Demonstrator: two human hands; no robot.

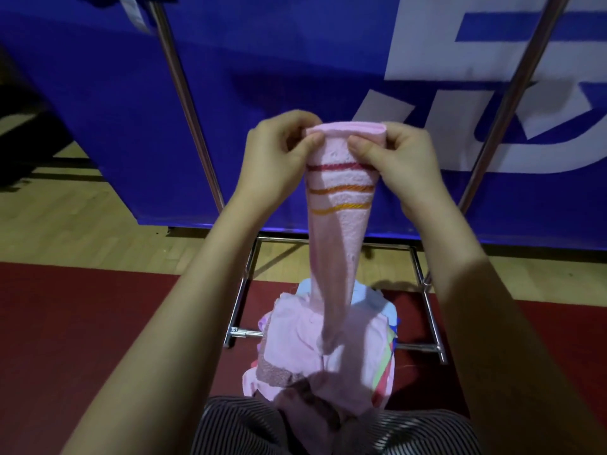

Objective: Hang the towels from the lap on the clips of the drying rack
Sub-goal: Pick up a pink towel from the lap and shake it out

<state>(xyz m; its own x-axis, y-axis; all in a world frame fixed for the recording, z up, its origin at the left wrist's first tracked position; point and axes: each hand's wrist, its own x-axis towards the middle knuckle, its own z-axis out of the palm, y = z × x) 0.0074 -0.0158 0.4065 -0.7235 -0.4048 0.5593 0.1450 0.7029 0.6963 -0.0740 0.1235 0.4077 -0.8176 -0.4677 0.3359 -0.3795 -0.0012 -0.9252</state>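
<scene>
A pink towel (338, 192) with red, orange and yellow stripes near its upper end is held upright, its top hem pinched by the left hand (279, 152) and the right hand (404, 159). It is gathered narrow below and hangs down onto a pile of towels (295, 349), mostly pink with blue and green edges, heaped on the lap. Beyond it, the drying rack (430, 310) is seen as two slanted chrome poles and a floor frame.
</scene>
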